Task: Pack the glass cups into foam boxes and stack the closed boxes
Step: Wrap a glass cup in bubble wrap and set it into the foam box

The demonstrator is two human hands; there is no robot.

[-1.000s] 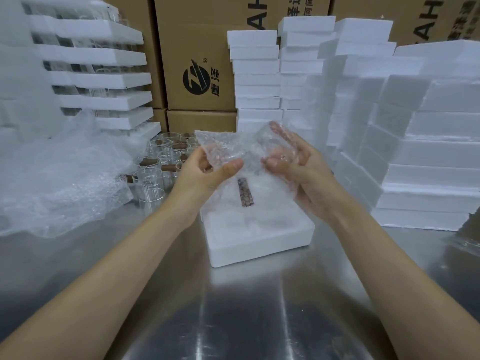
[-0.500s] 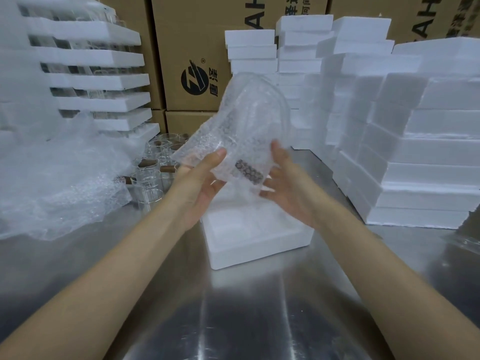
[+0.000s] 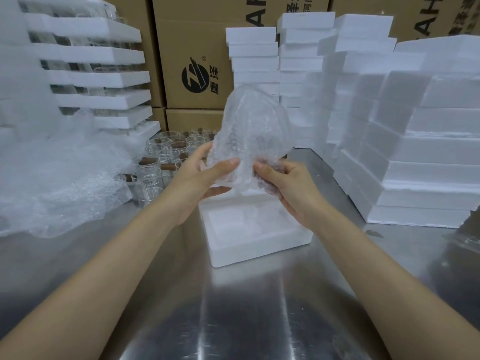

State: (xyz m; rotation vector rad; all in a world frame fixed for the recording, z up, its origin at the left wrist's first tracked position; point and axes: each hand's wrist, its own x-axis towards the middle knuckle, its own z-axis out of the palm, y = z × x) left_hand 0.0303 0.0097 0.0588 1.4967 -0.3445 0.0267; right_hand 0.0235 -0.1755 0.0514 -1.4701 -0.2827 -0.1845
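Observation:
Both hands hold a glass cup wrapped in bubble wrap [image 3: 253,133] above an open white foam box [image 3: 255,242] on the steel table. My left hand [image 3: 200,178] grips the bundle's lower left, thumb on its front. My right hand [image 3: 288,185] pinches the lower right, where the cup's brown handle shows faintly through the wrap. The bundle stands upright, its top pointing up. The box's moulded recesses look empty. Several bare glass cups [image 3: 166,157] with brown handles stand behind my left hand.
A heap of bubble wrap [image 3: 52,178] lies at the left. Foam trays holding glasses [image 3: 98,81] are stacked at the back left. Tall stacks of foam boxes [image 3: 415,141] fill the right and back. Cardboard cartons [image 3: 192,55] stand behind.
The wrapped cup was turned from lying low over the box to standing upright and higher. Both hands shifted to grip its lower end, the right hand closing around the handle side.

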